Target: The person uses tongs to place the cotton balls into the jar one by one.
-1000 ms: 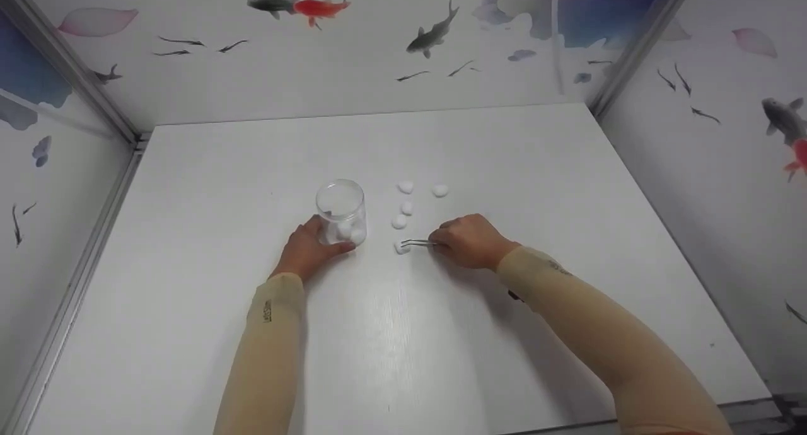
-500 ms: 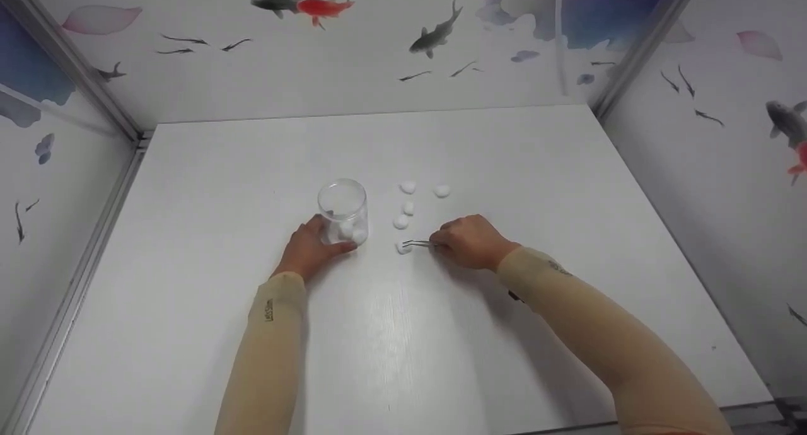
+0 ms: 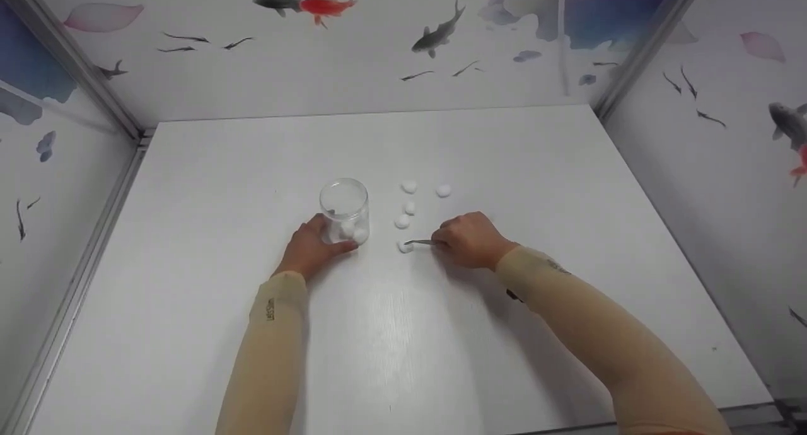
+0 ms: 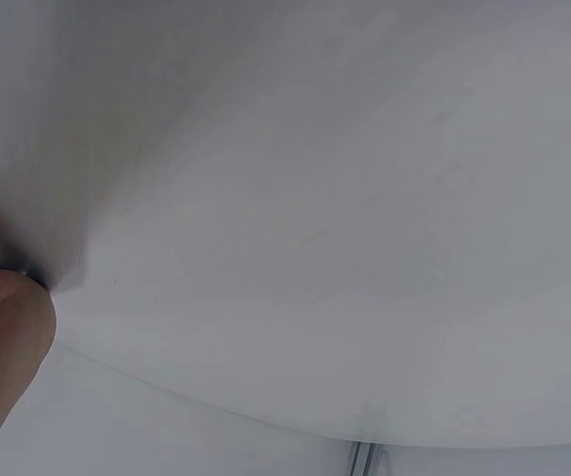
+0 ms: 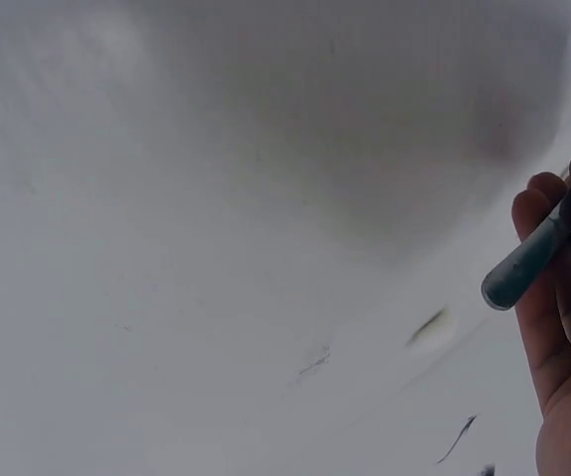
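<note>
A clear jar (image 3: 345, 202) with several cotton balls (image 3: 349, 231) at its bottom stands on the table, its top uncovered. My left hand (image 3: 307, 249) grips the jar low down, thumb at the front and fingers round its left side. In the left wrist view only part of that hand (image 4: 8, 337) shows, at the edge. My right hand (image 3: 471, 241) pinches a pair of tweezers (image 3: 422, 242), their tips pointing left. The tips sit on the nearest loose cotton ball (image 3: 405, 248), arms close together. In the right wrist view the tweezers' rounded end (image 5: 519, 274) sticks out of the hand.
Several other cotton balls lie beyond the tweezers: one (image 3: 402, 221) beside another (image 3: 410, 208), one (image 3: 409, 186) farther back and one (image 3: 444, 190) to the right. The white table (image 3: 391, 334) is enclosed by walls (image 3: 353, 75) printed with fish.
The tweezers' arms, slightly apart before, have come together at the cotton ball. Both hands and the jar hold nearly the same places; the whole view has shifted a little.
</note>
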Demonstrator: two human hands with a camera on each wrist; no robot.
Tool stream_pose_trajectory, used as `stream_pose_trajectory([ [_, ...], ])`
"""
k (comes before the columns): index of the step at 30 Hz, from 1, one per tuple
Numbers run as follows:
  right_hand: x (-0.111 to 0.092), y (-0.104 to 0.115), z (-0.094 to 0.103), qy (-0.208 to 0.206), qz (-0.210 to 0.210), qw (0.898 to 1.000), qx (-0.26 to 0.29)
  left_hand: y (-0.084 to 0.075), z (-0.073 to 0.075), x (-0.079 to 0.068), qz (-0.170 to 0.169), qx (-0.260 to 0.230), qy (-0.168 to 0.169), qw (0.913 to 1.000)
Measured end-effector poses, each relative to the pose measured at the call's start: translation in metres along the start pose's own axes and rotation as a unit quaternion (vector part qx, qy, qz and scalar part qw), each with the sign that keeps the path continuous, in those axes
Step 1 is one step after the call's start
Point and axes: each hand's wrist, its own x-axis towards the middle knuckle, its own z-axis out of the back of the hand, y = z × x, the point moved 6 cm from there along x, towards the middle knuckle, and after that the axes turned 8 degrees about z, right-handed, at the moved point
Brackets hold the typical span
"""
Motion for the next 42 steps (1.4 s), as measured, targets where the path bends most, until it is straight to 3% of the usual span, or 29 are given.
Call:
stream_pose_trajectory([
  [19, 0.0, -0.017, 0.03, -0.022, -0.034, 0.999, -0.01, -0.001, 0.0, -0.001, -0.004, 0.007, 0.006, 0.9999],
  [30, 0.021, -0.017, 0.054, -0.044, -0.031, 0.998, -0.021, -0.003, 0.0, -0.002, -0.002, 0.01, 0.004, 0.9999],
  [42, 0.06, -0.009, 0.084, -0.095, -0.007, 0.994, -0.044, -0.001, 0.001, -0.002, 0.006, 0.012, 0.002, 0.9999],
])
